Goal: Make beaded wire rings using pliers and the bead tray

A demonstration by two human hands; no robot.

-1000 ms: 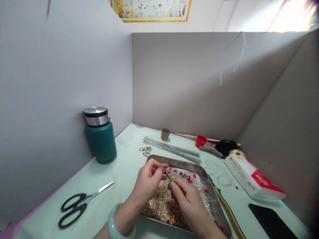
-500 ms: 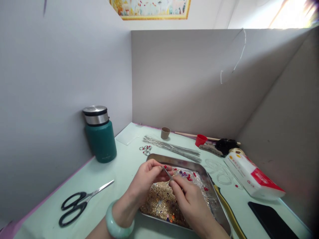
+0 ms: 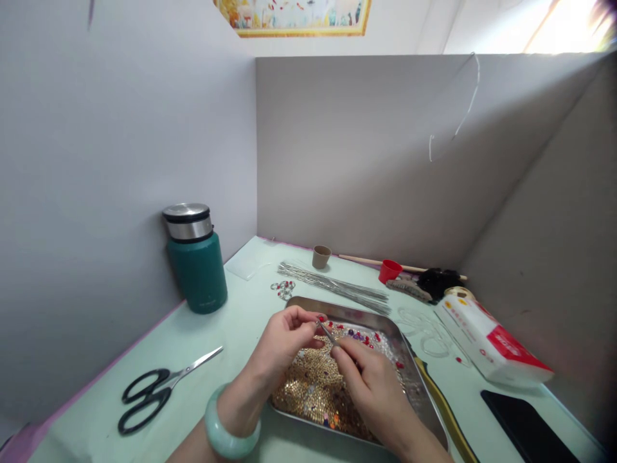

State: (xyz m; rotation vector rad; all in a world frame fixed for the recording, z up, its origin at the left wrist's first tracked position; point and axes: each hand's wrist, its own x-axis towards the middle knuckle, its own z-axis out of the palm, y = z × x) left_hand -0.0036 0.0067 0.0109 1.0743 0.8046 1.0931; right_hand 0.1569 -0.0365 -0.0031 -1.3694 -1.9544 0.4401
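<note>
Over a metal tray (image 3: pixel 337 307) of gold, clear, red and purple beads (image 3: pixel 313 379), my two hands meet. The fingertips of my left hand (image 3: pixel 284 337) are pinched on a small piece with a red bead (image 3: pixel 321 319); its exact shape is too small to make out. In the closed fingers of my right hand (image 3: pixel 371 382) is a slim, pointed metal tool, which looks like tweezers (image 3: pixel 328 333). Its tip touches or nearly touches the small piece. Beyond the tray lies a cluster of small rings with red beads (image 3: pixel 283 289).
Scissors (image 3: pixel 166 389) and a green flask (image 3: pixel 197 267) stand or lie on the left. Behind the tray are thin metal wires (image 3: pixel 332 286), a brown cup (image 3: pixel 321 257) and a red cup (image 3: pixel 389 271). At right are a tissue pack (image 3: pixel 491 341) and a black phone (image 3: pixel 530 424).
The tool now points a little more sideways, and my left fingers have turned slightly around the small piece. Otherwise the whole view has shifted slightly.
</note>
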